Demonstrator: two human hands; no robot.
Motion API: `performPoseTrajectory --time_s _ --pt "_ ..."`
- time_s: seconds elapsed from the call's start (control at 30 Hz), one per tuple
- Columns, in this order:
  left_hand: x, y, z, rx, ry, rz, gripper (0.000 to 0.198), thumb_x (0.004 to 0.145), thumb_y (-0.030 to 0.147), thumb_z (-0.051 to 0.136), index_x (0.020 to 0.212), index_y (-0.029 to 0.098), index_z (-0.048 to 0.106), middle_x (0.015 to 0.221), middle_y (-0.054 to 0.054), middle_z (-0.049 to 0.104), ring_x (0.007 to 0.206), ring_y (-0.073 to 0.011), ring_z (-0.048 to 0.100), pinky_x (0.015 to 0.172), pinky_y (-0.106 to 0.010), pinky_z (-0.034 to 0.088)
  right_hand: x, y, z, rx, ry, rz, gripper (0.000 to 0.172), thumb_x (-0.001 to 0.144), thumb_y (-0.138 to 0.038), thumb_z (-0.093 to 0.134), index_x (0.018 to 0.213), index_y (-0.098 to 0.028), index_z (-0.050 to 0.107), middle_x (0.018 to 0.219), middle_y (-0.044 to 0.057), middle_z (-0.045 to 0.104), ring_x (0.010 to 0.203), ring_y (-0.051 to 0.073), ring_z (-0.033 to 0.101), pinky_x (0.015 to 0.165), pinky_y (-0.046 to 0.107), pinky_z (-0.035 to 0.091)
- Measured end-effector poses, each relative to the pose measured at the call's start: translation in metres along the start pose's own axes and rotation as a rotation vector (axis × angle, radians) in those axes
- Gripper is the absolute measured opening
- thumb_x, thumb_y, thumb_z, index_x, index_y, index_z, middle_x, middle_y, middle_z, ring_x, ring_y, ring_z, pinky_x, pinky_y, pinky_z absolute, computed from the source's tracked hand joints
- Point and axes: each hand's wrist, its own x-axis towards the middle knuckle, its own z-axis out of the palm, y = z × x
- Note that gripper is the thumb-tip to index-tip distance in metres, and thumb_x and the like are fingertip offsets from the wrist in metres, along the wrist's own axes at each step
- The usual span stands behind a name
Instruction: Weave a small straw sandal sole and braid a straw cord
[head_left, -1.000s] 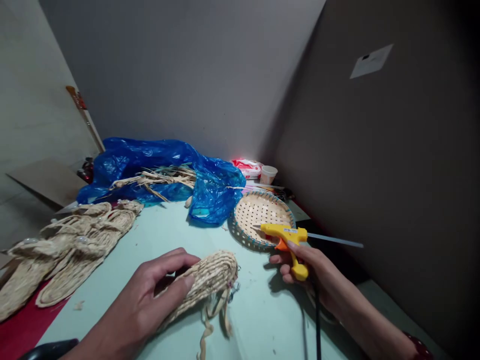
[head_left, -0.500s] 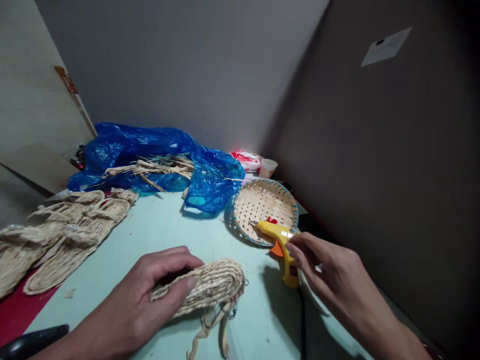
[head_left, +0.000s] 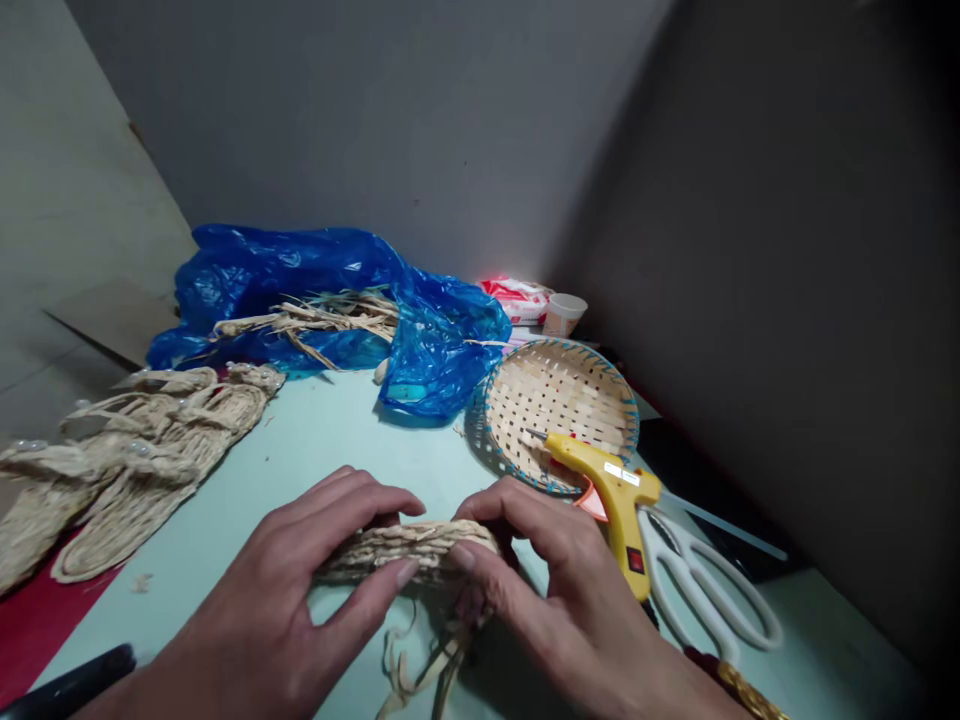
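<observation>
Basket point(head_left: 574, 385) of pale open weave, blue-stitched around the rim, set on a light green counter point(head_left: 322, 430). Nearer than the basket and to its left, a braided straw piece point(head_left: 405, 546), low over the counter. At its left part, fingers of the left hand point(head_left: 281, 580) parted around it in a loose hold, thumb against the near side, forefinger by the far edge. At its right end, fingers of the right hand point(head_left: 566, 575) bent closer together, pinching the straw between thumb and forefinger. Loose strands point(head_left: 450, 650) trailing below the pinched end. At the basket's near right rim, a yellow glue gun point(head_left: 619, 490), nozzle over the weave, clear glue stick point(head_left: 727, 526) jutting from the back. Right of the basket and nearer, white-handled scissors point(head_left: 688, 575), just beside the gun. Left of the basket, a crumpled blue bag point(head_left: 435, 370) around dry straw point(head_left: 322, 322). Well left of the basket, braided sandals point(head_left: 131, 520) with pearly beads point(head_left: 140, 448). Behind the basket, a cup point(head_left: 564, 318) and a red-and-white packet point(head_left: 517, 300).
</observation>
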Motion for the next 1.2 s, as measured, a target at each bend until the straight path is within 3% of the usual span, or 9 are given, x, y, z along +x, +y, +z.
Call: performPoseTrajectory --time_s 0.2,0.63,0.97,1.2 --pt "-0.001 0.005 0.008 -0.041 0.015 0.019 0.009 0.088 0.034 0.053 0.084 0.029 0.059 0.08 0.005 0.061 0.077 -0.0138 0.059 0.07 -0.023 0.044 -0.002 -0.002 0.002 0.034 0.024 -0.012 0.01 0.093 -0.025 0.057 0.086 -0.02 0.061 0.079 -0.001 0.063 0.072 0.011 0.058 0.069 0.022 0.043" --pt "-0.003 0.004 0.017 -0.051 0.125 0.092 0.01 0.087 0.022 0.05 0.082 0.029 0.056 0.077 0.005 0.059 0.072 -0.0134 0.058 0.066 -0.024 0.043 -0.005 -0.002 0.008 0.023 0.107 -0.041 0.006 0.09 -0.024 0.061 0.086 -0.019 0.062 0.076 -0.001 0.064 0.07 0.012 0.058 0.066 0.023 0.043" --pt "-0.005 0.001 0.019 0.052 0.158 0.138 0.013 0.086 0.019 0.052 0.091 0.03 0.055 0.085 0.003 0.061 0.078 -0.0163 0.059 0.068 -0.027 0.043 0.001 0.0 0.007 0.117 0.038 0.187 0.013 0.087 -0.031 0.062 0.083 -0.019 0.066 0.074 0.0 0.067 0.066 0.013 0.059 0.059 0.024 0.042" --pt "-0.008 0.003 0.02 0.08 0.155 0.098 0.012 0.087 0.022 0.048 0.09 0.032 0.052 0.085 0.006 0.06 0.076 -0.0137 0.059 0.069 -0.027 0.042 0.0 0.0 0.006 0.146 0.008 0.208 0.013 0.087 -0.031 0.062 0.083 -0.019 0.067 0.07 -0.002 0.065 0.061 0.011 0.057 0.056 0.022 0.041"
